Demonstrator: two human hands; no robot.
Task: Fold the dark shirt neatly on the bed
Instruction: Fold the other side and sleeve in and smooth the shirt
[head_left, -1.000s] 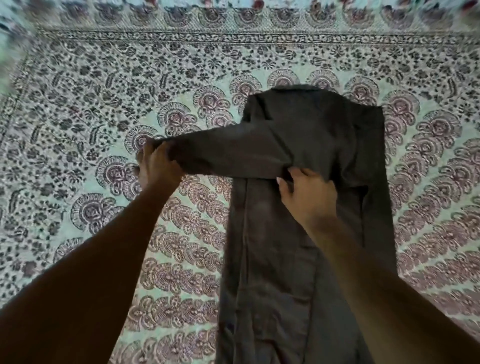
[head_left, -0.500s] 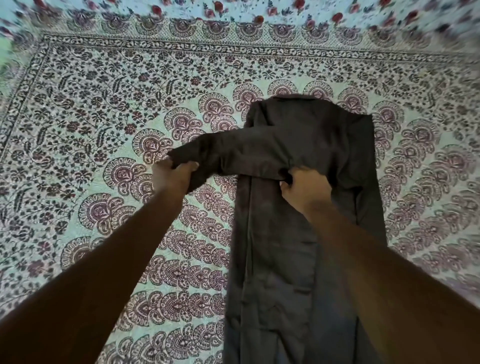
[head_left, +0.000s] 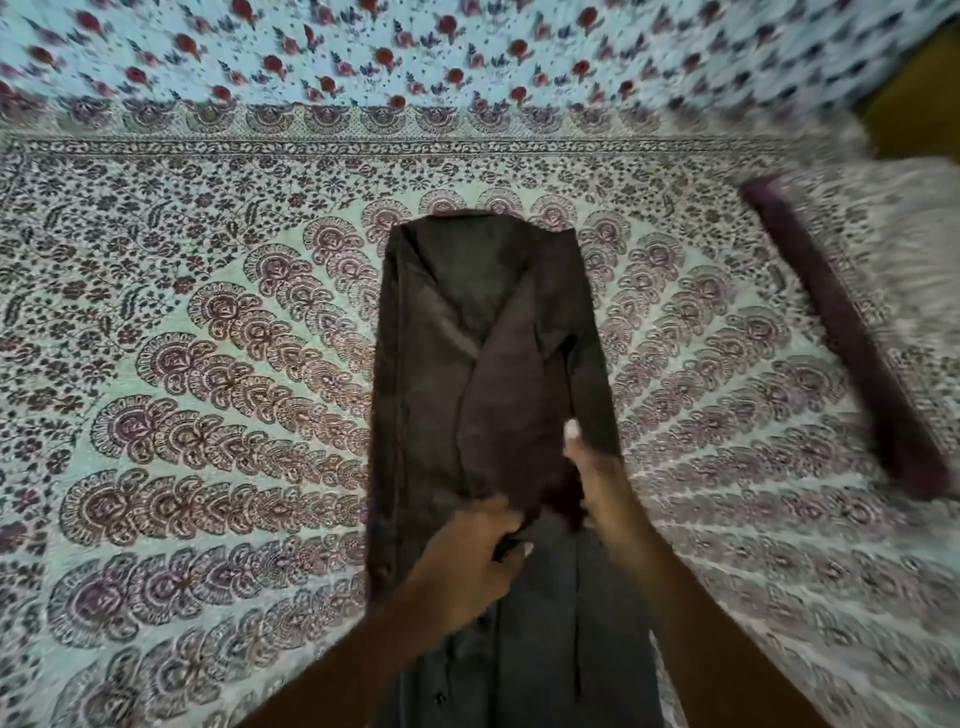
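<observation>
My left hand is pinching the cuff end of the sleeve, which lies folded down the middle of the dark shirt, a long strip on the bed stretching away from my knuckles. Just right of it, my right hand looks flat with fingers straight, though it's blurry. Fabric seems soft, light and floppy, so I'd grip hems, not the middle.

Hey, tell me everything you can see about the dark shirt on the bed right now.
The dark shirt is charcoal-brown woven cloth, lying flat as a long narrow strip on the patterned bedspread, collar end away from the person. One sleeve is folded diagonally down over its middle. The left hand grips the sleeve's end; the right hand touches its right side.
</observation>
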